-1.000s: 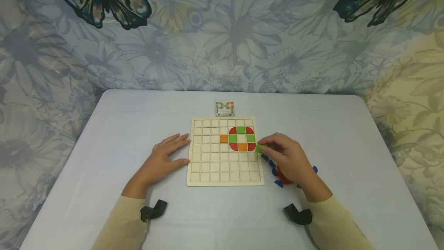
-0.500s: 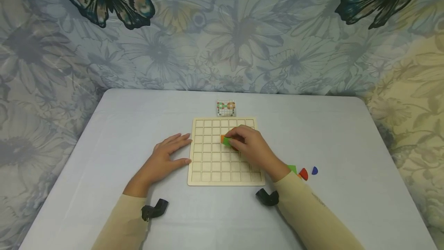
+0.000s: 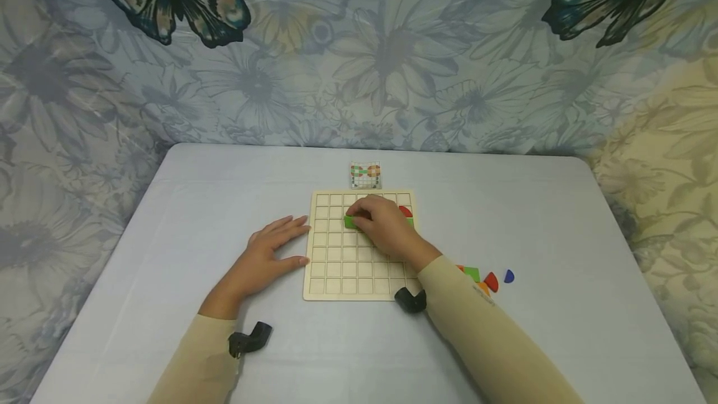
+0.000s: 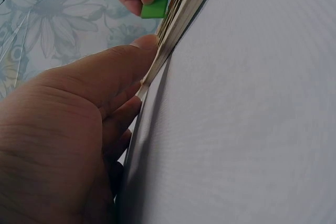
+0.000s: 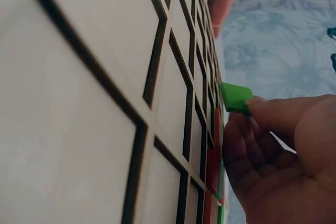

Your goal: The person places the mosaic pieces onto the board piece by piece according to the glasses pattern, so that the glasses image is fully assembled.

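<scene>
My right hand point(image 3: 381, 226) pinches a green square tile point(image 3: 350, 222) at its fingertips, low over the wooden grid board point(image 3: 342, 267), upper middle cells. My left hand point(image 3: 268, 254) lies flat, fingers relaxed, touching the board's left edge.

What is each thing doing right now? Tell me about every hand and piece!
Right hand: pinches the green square, over the board.
Green square: held, not yet seated in a cell.
Left hand: flat, fingers touching the board's left edge.
Wooden grid board: flat on the table, mostly unfilled.
Loose pieces: lying beside the board.
</scene>
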`<action>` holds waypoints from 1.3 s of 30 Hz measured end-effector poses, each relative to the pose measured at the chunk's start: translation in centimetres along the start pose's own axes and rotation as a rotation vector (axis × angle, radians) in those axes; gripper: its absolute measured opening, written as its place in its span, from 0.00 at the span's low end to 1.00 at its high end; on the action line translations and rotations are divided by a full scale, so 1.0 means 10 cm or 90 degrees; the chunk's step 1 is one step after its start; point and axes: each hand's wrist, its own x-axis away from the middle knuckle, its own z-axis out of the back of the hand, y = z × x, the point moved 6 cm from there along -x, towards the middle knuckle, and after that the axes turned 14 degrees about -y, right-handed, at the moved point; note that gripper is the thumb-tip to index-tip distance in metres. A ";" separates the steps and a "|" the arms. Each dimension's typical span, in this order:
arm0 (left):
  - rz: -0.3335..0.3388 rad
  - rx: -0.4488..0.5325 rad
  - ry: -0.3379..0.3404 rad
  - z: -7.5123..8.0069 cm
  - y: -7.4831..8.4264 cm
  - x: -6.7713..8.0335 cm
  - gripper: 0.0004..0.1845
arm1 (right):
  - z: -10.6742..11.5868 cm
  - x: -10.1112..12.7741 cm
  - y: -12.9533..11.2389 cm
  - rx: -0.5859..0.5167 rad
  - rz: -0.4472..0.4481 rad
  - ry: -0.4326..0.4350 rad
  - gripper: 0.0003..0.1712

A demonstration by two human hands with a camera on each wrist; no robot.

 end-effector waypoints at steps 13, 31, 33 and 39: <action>-0.010 -0.004 0.003 0.00 0.00 -0.01 0.37 | -0.01 -0.06 0.02 0.030 -0.016 -0.020 0.08; -0.006 0.002 0.000 -0.01 0.01 -0.01 0.38 | 0.22 0.16 0.00 -0.214 0.071 -0.022 0.33; -0.008 0.001 0.002 -0.01 0.02 -0.01 0.38 | 0.27 0.22 0.01 -0.261 0.090 -0.028 0.37; -0.007 -0.001 0.007 -0.01 0.02 -0.01 0.38 | 0.43 0.48 0.00 -0.387 0.151 -0.043 0.50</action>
